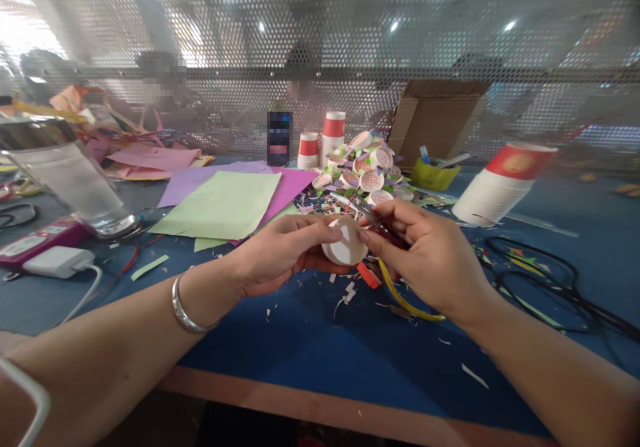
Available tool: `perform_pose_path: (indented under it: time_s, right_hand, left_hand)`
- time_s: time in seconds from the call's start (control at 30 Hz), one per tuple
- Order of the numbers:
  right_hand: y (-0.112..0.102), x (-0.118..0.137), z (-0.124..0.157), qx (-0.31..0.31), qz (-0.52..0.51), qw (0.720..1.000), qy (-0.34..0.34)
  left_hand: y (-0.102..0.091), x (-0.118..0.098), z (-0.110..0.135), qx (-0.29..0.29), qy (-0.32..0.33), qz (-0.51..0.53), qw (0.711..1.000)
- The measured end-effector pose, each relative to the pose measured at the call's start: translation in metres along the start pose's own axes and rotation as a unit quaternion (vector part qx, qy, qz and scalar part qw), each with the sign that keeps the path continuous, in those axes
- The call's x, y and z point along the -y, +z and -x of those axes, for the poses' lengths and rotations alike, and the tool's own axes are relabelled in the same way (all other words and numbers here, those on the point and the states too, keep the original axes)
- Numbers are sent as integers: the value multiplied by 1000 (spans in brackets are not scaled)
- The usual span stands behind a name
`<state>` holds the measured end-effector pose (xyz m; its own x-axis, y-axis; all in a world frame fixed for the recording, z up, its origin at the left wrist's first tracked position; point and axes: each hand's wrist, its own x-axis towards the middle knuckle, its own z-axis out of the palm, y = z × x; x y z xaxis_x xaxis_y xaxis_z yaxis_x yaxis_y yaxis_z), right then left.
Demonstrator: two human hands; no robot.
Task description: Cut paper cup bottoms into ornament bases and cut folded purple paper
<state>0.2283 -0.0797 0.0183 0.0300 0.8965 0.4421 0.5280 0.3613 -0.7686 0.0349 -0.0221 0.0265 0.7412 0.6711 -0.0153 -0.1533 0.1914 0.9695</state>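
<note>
1 camera is riding on the person's head; it is looking forward and down across the blue table (310,347), its near edge running along the bottom of the frame; it is sitting close above the left hand (280,250) and right hand (425,260) at centre; farther off it is facing a perforated screen (350,47).

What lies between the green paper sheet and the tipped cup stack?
A pile of cut cup pieces and a yellow-green bowl lie there, seen in the head view.
</note>
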Motion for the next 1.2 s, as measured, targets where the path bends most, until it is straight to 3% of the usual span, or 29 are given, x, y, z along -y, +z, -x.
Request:
perform_pose_path:
  time_s: [0.23,0.43,1.2]
  right_hand:
    - [-3,2,-1,0,-35,999,20]
    - [-1,0,1,-22,-22,999,-29]
    - [-1,-6,7,-55,16,990,-126]
  left_hand:
    - [0,-3,1,-22,71,-113,991]
    - [-5,2,0,5,79,-15,997]
    - [-6,-5,2,42,41,65,996]
